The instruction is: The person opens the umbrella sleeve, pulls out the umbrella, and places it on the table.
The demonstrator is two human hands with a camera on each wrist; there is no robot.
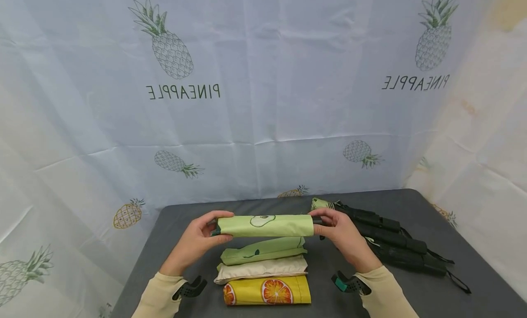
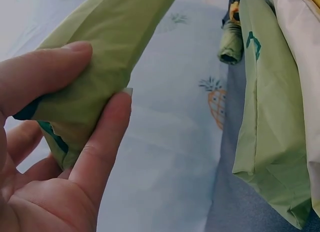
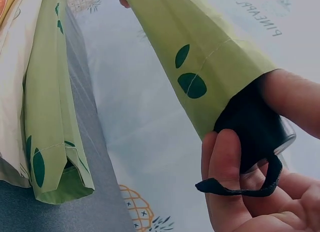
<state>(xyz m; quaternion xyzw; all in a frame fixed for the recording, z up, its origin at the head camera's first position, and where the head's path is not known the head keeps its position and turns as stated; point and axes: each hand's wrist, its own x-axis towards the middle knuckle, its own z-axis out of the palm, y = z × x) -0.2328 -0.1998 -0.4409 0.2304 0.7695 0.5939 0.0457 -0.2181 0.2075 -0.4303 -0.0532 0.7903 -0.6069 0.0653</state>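
Note:
A folded umbrella in a light green sleeve [image 1: 284, 226] with an avocado print is held level above the table by both hands. My left hand [image 1: 197, 238] pinches the sleeve's closed-looking left end between thumb and fingers. At the other end, my right hand [image 1: 341, 231] grips the black handle [image 3: 255, 127], which sticks out of the sleeve mouth. A black wrist strap [image 3: 245, 193] loops from the handle by the fingers. Just below lie a flat green sleeve [image 1: 267, 251], a cream sleeve [image 1: 267, 268] and a yellow sleeve [image 1: 292, 290] with orange slices, stacked in a row.
Black folded umbrellas [image 1: 395, 240] with straps lie side by side at the right of the dark grey table [image 1: 185, 212]. A green patterned end [image 1: 321, 203] shows at their far left. Behind the table hangs a white pineapple-print curtain [image 1: 288, 103].

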